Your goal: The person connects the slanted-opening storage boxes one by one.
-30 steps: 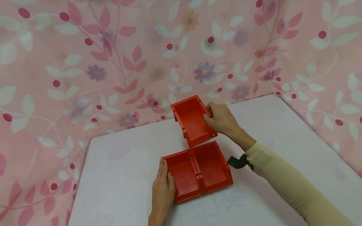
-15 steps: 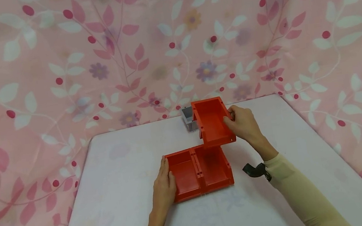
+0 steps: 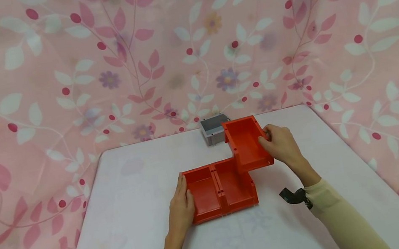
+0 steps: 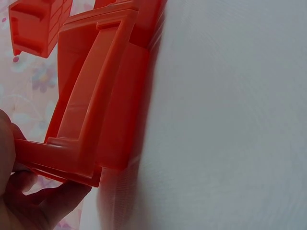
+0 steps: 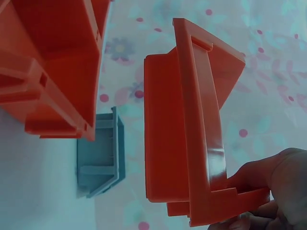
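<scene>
Two red storage bins stand side by side on the table, their sides joined. My left hand (image 3: 180, 210) holds the outer side of the left red bin (image 3: 204, 198), with fingers along its wall and the thumb by the rim. The right red bin (image 3: 231, 190) sits against it. My right hand (image 3: 282, 142) grips a third red bin (image 3: 246, 143) by its right side wall, in the air and tilted, overlapping the right bin's back corner in the head view. In the right wrist view this held bin (image 5: 165, 129) is apart from the joined pair.
A grey storage bin (image 3: 213, 133) stands at the table's back edge, partly hidden by the held red bin. The white table (image 3: 136, 193) meets a pink floral curtain (image 3: 160, 62) behind it and at both sides.
My right hand has carried the third red bin rightward and, lately, a little lower and nearer. The grey bin behind it has come into sight. My left hand has stayed in place.
</scene>
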`<action>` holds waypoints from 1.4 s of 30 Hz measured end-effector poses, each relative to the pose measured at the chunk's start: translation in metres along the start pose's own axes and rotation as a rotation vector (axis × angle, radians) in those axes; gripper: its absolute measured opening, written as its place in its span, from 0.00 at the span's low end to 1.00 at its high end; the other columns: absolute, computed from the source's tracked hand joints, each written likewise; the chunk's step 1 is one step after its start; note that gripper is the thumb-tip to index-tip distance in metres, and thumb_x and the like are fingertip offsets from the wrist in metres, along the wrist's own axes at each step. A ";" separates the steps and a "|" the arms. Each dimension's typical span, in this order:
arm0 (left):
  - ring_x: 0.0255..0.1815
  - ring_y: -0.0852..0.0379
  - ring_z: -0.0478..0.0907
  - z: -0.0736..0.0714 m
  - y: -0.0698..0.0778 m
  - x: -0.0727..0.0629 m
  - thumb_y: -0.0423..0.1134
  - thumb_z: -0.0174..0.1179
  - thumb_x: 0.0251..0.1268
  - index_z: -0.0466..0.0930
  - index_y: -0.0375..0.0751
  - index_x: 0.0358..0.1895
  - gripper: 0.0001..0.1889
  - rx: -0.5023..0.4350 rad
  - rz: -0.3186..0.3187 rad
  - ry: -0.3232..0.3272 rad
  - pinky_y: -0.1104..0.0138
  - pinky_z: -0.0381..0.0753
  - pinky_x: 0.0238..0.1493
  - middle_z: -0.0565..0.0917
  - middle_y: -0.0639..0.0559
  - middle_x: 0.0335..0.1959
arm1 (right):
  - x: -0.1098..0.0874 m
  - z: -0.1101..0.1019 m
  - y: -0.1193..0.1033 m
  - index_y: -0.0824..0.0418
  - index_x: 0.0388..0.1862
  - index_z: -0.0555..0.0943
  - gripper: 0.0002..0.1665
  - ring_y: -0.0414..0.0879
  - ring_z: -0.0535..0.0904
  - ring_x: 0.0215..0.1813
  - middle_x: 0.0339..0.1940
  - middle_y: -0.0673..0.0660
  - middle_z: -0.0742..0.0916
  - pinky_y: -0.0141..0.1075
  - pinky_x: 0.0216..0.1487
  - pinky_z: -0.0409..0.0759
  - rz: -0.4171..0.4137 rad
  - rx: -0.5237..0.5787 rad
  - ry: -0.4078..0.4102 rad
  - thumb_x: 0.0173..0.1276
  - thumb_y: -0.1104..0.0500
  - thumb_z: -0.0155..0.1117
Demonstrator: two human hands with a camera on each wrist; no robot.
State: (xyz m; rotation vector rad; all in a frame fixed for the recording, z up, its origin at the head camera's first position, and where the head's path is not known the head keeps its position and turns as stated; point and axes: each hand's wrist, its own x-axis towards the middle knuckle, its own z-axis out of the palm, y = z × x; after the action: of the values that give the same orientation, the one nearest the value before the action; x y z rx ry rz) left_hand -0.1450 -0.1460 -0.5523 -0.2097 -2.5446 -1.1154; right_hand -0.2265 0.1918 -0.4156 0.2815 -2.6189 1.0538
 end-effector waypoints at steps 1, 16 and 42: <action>0.78 0.44 0.61 0.000 0.000 0.000 0.27 0.55 0.77 0.61 0.29 0.79 0.30 0.000 -0.001 0.000 0.49 0.68 0.69 0.62 0.38 0.80 | -0.001 -0.001 0.002 0.72 0.40 0.82 0.09 0.52 0.80 0.24 0.25 0.60 0.84 0.48 0.29 0.87 -0.001 -0.007 0.001 0.71 0.64 0.61; 0.78 0.43 0.62 -0.002 0.000 0.004 0.26 0.55 0.76 0.63 0.27 0.77 0.29 0.001 0.015 0.003 0.48 0.68 0.68 0.63 0.38 0.79 | -0.027 -0.014 0.026 0.75 0.42 0.83 0.11 0.52 0.81 0.25 0.27 0.62 0.85 0.50 0.30 0.88 0.034 -0.054 -0.031 0.71 0.65 0.62; 0.78 0.45 0.61 -0.006 -0.003 0.006 0.28 0.53 0.78 0.61 0.30 0.79 0.29 -0.003 -0.024 -0.036 0.49 0.67 0.70 0.61 0.42 0.81 | -0.054 -0.003 0.044 0.76 0.45 0.83 0.11 0.51 0.82 0.28 0.32 0.64 0.87 0.48 0.32 0.89 0.123 -0.067 -0.098 0.70 0.66 0.64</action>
State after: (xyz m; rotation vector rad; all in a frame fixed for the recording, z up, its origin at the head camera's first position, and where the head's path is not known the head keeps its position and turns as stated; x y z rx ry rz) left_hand -0.1497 -0.1521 -0.5480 -0.2027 -2.5838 -1.1349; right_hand -0.1876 0.2290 -0.4605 0.1624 -2.7839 1.0116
